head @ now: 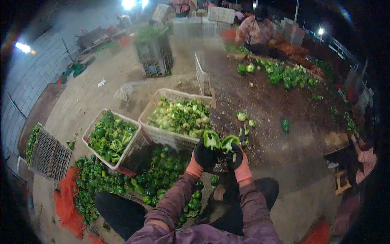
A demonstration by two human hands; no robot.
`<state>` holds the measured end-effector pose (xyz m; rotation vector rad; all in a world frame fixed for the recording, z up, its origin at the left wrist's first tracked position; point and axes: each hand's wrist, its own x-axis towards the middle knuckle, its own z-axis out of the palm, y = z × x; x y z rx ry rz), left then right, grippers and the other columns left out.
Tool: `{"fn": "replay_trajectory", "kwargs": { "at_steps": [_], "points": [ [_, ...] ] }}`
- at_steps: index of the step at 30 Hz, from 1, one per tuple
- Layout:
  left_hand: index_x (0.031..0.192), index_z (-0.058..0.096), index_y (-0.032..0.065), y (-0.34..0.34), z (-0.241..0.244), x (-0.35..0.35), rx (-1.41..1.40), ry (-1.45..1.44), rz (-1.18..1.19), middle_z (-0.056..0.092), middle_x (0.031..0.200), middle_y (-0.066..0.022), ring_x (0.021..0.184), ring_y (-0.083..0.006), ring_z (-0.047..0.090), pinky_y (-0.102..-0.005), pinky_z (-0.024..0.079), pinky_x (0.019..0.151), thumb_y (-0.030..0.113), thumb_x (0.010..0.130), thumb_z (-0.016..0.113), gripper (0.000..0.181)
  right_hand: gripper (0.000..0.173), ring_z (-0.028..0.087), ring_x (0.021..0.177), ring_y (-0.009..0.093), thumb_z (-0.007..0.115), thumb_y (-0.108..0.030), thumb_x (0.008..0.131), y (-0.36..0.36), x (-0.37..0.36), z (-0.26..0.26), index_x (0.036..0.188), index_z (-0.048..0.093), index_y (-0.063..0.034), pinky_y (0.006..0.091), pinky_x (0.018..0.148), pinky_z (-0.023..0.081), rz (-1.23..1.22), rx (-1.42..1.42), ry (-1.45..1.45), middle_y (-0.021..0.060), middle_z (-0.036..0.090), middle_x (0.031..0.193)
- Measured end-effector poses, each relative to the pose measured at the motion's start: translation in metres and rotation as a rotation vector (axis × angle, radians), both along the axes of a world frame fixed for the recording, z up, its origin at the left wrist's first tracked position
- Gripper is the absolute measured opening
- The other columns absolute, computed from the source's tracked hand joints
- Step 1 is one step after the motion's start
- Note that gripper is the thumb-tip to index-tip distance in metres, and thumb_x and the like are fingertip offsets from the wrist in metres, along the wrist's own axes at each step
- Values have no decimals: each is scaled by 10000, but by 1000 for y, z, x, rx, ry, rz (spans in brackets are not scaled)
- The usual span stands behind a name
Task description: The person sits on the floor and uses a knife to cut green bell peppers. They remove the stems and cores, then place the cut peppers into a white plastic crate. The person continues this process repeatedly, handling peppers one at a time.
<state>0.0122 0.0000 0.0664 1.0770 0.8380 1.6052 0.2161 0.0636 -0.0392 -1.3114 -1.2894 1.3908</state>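
Observation:
In a black glove with a coral cuff, my left hand holds one half of a green bell pepper, its hollow inside facing up. The other pepper half is in my right hand, gloved the same way. The halves are side by side at the table's near left edge. Just beyond them on the brown table lie pale green pepper cores and cut scraps. A thin dark object, perhaps a knife, lies there too; its shape is unclear.
Left of the table stand a crate of pale cores and a crate of cut green peppers. Whole green peppers are heaped on the ground beside a red mesh sack. A person works at the table's far end; another is at the right edge.

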Motion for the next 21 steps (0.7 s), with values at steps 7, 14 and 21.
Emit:
{"fn": "replay_trajectory", "kwargs": {
  "at_steps": [7, 14, 21],
  "points": [
    [1360, 412, 108, 4, -28, 6, -14, -159, -228, 520, 1290, -75, 1132, -226, 519, -386, 429, 993, 321, 932, 568, 503, 281, 625, 776, 229, 674, -123, 797, 23, 4, -14, 1059, 636, -32, 356, 680, 493, -32, 50, 413, 77, 640, 872],
    [1413, 339, 62, 1, -56, -7, -51, -401, -313, 501, 1327, -76, 1177, -179, 506, -356, 392, 1042, 162, 966, 506, 487, 135, 648, 640, 204, 670, -89, 824, -5, -11, 64, 931, 630, -17, 356, 574, 556, -230, -77, 519, 73, 642, 793],
    [1265, 526, 104, -33, 1, 3, 114, 8, -267, 602, 1208, -88, 1103, -251, 567, -408, 435, 1004, 346, 957, 495, 394, 185, 540, 710, 140, 732, -80, 777, -26, -30, 75, 898, 611, -11, 321, 658, 467, -46, 161, -245, 11, 596, 769]
  ]
}}
